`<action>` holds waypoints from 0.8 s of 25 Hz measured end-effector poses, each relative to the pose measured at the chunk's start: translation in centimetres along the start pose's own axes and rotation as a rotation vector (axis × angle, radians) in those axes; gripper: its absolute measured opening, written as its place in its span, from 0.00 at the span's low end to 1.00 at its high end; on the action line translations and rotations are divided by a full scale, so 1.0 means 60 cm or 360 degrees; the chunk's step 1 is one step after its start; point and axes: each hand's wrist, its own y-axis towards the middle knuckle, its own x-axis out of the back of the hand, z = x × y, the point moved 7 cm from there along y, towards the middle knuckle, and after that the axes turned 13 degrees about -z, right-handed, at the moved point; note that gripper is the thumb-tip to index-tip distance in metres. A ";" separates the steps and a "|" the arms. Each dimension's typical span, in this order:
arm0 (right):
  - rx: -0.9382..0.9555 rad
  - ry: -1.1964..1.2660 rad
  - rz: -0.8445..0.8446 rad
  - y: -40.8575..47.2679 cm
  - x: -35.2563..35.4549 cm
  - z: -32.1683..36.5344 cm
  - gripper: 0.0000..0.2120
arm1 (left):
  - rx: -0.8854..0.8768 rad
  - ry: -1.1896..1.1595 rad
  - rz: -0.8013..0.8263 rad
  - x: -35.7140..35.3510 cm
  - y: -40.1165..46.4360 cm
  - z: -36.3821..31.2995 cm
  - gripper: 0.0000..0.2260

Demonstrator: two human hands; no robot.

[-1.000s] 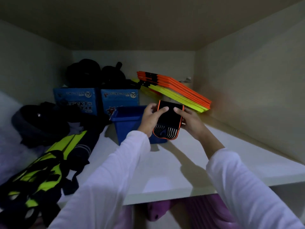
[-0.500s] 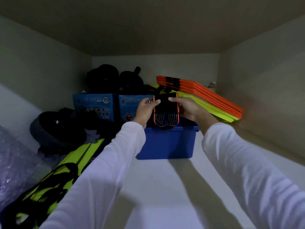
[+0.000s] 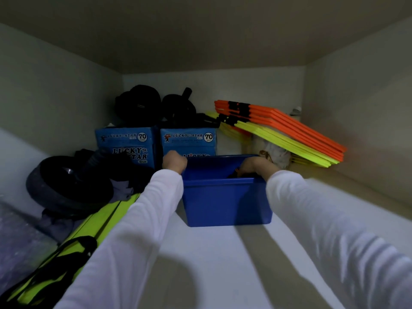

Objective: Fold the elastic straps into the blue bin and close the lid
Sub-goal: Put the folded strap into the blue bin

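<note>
On the dim closet shelf (image 3: pixel 211 253), the right hand (image 3: pixel 256 167) dips into the centre-frame blue bin (image 3: pixel 225 201), its fingers hidden, while the left hand (image 3: pixel 175 161) grips the bin's left rim.

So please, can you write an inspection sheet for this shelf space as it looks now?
Surface: white shelf, dimly lit.
Job's things: blue bin open, no lid seen; strap barely visible inside.
Clutter: two blue boxes, orange and yellow boards leaning at the back right, black gear, a yellow-green bag.
Grips: left hand curled at the bin's left rim; right hand reaches inside, fingers hidden.
Cables: nothing seen.
Surroundings: cupboard walls and ceiling.
</note>
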 end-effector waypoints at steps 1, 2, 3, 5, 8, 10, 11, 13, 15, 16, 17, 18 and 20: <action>-0.0014 -0.0113 0.0088 -0.005 -0.006 -0.002 0.23 | -0.0004 0.0040 0.0006 -0.003 0.001 0.000 0.12; -0.0042 -0.0139 0.0153 -0.009 -0.010 -0.004 0.22 | -0.0011 0.0076 0.0010 -0.007 0.002 0.001 0.13; -0.0083 -0.0104 0.0237 -0.014 -0.014 -0.005 0.22 | -0.0017 0.0105 0.0018 -0.008 0.001 0.002 0.14; -0.0131 0.0032 0.0362 -0.020 -0.020 -0.006 0.21 | -0.0022 0.0166 0.0038 -0.012 0.001 0.001 0.14; -0.0133 0.0054 0.0413 -0.016 -0.024 -0.011 0.19 | -0.0048 0.0230 0.0029 -0.011 -0.002 0.000 0.14; -0.0143 0.0020 0.0397 -0.016 -0.022 -0.015 0.19 | -0.0061 0.0247 0.0027 -0.013 -0.003 0.000 0.13; -0.0155 0.0004 0.0381 -0.017 -0.021 -0.018 0.19 | -0.0058 0.0245 0.0029 -0.013 -0.003 0.000 0.13; -0.0149 -0.0090 0.0303 -0.020 -0.013 -0.020 0.20 | -0.0059 0.0240 0.0033 -0.013 -0.003 0.001 0.13; -0.0131 -0.0250 0.0186 -0.023 -0.007 -0.021 0.22 | -0.0069 0.0236 0.0030 -0.013 -0.003 0.003 0.13; -0.0105 -0.0325 0.0120 -0.019 -0.003 -0.021 0.22 | -0.0076 0.0237 0.0025 -0.013 -0.003 0.003 0.12; -0.0094 -0.0388 0.0085 -0.015 -0.002 -0.021 0.22 | -0.0083 0.0235 0.0023 -0.013 -0.003 0.003 0.12; -0.0093 -0.0427 0.0067 -0.011 -0.002 -0.021 0.22 | -0.0085 0.0226 0.0024 -0.014 -0.003 0.003 0.12; -0.0070 -0.0490 0.0090 -0.007 -0.008 -0.016 0.22 | -0.0072 0.0204 0.0027 -0.015 -0.002 0.005 0.12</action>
